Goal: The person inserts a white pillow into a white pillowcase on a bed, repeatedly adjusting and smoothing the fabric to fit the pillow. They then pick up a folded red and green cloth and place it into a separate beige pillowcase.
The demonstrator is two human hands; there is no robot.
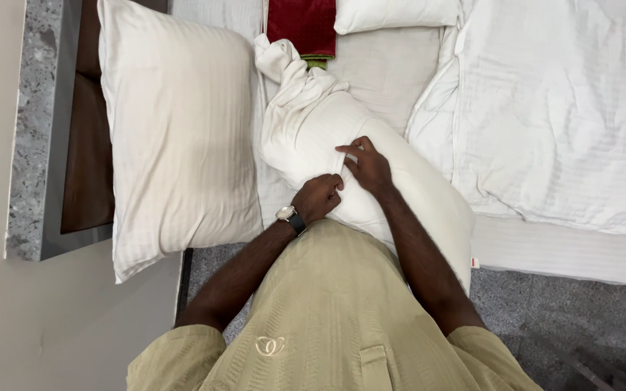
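A big cased pillow [175, 137] lies flat on the left of the bed [559, 253]. In the middle, a bare pillow [400, 195] is half inside a bunched white pillowcase [295, 108]. The left hand [318, 197] is shut, pinching the case's edge. The right hand [367, 165] presses down with bent fingers. I think the case needs pulling farther along.

a: what lies on the bed [559, 250]?
b: a striped pillow [175, 130] at left, a half-cased pillow [371, 174] beside it, a rumpled sheet [559, 108] at right, a red cloth [302, 25].
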